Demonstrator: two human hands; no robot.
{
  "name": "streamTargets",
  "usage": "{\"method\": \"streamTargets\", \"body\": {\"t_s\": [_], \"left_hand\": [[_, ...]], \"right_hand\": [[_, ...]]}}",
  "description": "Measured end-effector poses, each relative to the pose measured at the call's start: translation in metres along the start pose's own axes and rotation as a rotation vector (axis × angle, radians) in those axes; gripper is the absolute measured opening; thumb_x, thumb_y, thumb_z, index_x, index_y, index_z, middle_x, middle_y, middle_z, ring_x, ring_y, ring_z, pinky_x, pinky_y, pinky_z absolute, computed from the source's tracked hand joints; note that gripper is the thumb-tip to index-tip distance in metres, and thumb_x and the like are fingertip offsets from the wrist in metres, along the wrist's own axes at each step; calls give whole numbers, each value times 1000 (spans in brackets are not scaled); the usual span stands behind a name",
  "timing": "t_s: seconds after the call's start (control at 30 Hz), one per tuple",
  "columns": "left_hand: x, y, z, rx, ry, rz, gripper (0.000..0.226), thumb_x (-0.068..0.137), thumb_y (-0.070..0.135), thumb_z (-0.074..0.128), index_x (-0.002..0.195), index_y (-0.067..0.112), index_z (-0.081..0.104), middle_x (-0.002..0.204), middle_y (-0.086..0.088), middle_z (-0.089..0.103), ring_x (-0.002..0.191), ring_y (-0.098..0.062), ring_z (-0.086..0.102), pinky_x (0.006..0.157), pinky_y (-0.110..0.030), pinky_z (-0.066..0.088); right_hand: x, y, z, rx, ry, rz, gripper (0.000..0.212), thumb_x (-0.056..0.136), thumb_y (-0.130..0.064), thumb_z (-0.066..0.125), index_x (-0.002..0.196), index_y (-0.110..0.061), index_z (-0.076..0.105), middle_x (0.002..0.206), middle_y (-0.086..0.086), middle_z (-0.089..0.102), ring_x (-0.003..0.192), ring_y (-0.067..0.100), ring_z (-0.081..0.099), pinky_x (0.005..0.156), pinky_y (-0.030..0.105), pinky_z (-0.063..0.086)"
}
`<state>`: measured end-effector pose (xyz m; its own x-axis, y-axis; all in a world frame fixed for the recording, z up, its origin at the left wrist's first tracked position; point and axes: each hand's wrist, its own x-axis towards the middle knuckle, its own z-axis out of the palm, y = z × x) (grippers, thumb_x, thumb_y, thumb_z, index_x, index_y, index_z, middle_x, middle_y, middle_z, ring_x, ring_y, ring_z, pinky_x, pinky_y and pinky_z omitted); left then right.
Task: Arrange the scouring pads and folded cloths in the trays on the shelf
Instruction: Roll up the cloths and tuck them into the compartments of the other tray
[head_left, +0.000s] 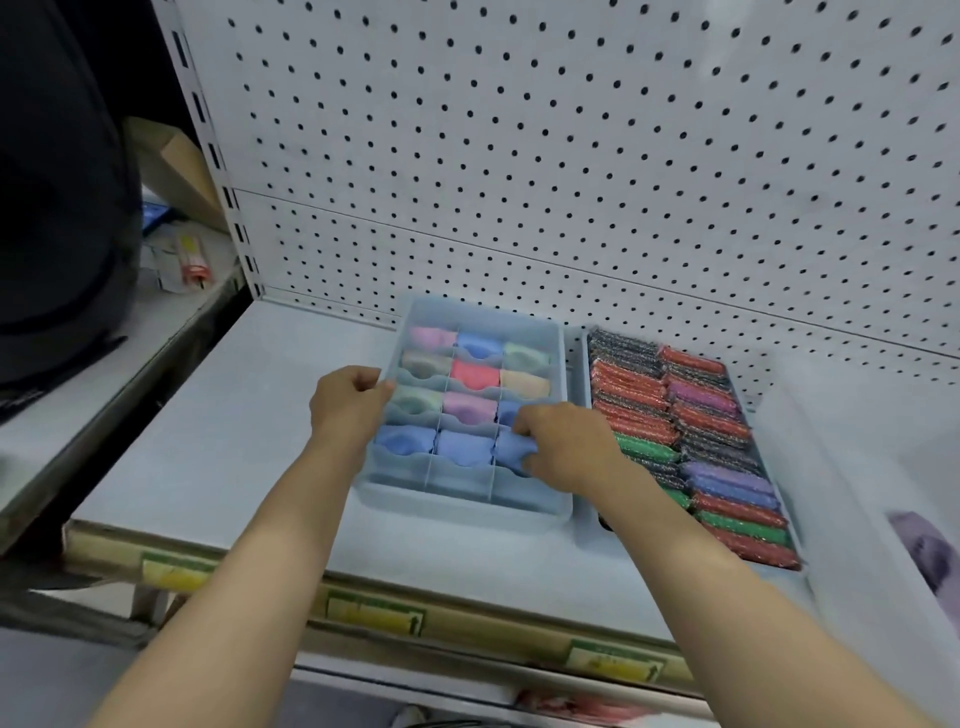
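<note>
A pale blue divided tray sits on the shelf, its cells filled with folded cloths in pink, blue, green, red and beige. My left hand grips the tray's left wall with curled fingers. My right hand pinches a blue folded cloth in the right column of the tray. To the right stands a second tray packed with several scouring pads in red, green, purple and dark colours, laid in two rows.
The white shelf has a pegboard back wall and yellow price labels on its front rail. A clear plastic bin stands at the far right. A cardboard box and small items lie left of the shelf upright.
</note>
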<state>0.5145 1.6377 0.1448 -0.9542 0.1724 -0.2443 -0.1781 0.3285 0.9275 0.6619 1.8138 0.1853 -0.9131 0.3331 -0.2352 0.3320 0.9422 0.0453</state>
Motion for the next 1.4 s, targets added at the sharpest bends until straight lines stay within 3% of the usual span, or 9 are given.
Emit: {"method": "streamTargets", "body": {"t_s": [0.27,0.47,0.57,0.67,0.8,0.93,1.13,1.27,1.4], "left_hand": [[-1,2,0,-7,-7,-22,4,91,14,68,94,12,67,95,-4,67,87,-23,58,77,-29,44],[-4,2,-2,-57,-11,-30,5,91,13,68,94,14,66,91,1,64,91,-22,57,83,-30,45],[-7,4,-1,-38,-2,-26,10,91,12,68,100,13,65,98,-3,64,93,-22,56,84,-30,44],[-7,8,3,88,16,-16,22,92,16,66,113,6,66,113,-8,67,95,-24,57,85,-33,46],[-20,35,33,400,176,139,45,93,24,61,135,10,54,135,-18,53,124,-37,46,99,-44,41],[-62,80,108,378,127,402,44,92,23,61,132,7,56,134,-23,54,128,-38,44,107,-41,33],[-173,114,261,349,-209,638,36,96,33,59,127,15,60,131,-11,54,125,-30,47,107,-43,38],[-219,105,340,421,-419,678,33,97,34,58,125,16,64,140,-7,53,135,-26,40,112,-37,31],[-243,93,370,497,-430,608,39,98,35,57,132,16,61,157,-10,33,146,-25,27,118,-37,22]], "right_hand": [[11,4,15,57,-45,-67,19,86,-30,65,102,-20,65,99,7,66,95,32,61,71,32,43],[10,7,14,88,-51,-100,17,86,-34,61,78,-22,52,80,2,54,77,27,48,61,29,33],[12,8,9,82,-125,-108,17,88,-31,59,79,-20,52,82,2,53,79,26,48,55,29,29],[11,12,-2,177,-208,-130,18,90,-27,56,81,-12,62,83,6,60,85,30,58,61,32,41],[-15,37,-41,346,63,-157,30,96,-33,54,120,-18,65,114,2,69,104,23,62,83,34,51],[-59,102,-72,549,275,-166,29,96,-31,57,121,-20,66,118,-2,70,107,15,64,95,35,50],[-142,273,-56,661,300,86,23,92,-32,66,112,-23,72,109,-7,70,99,7,64,91,23,49],[-182,376,-15,602,109,305,25,90,-38,68,108,-21,72,108,-8,69,100,9,62,80,19,42],[-190,415,15,559,-105,273,35,92,-46,63,114,-21,72,120,-5,68,114,14,59,90,25,44]]}}
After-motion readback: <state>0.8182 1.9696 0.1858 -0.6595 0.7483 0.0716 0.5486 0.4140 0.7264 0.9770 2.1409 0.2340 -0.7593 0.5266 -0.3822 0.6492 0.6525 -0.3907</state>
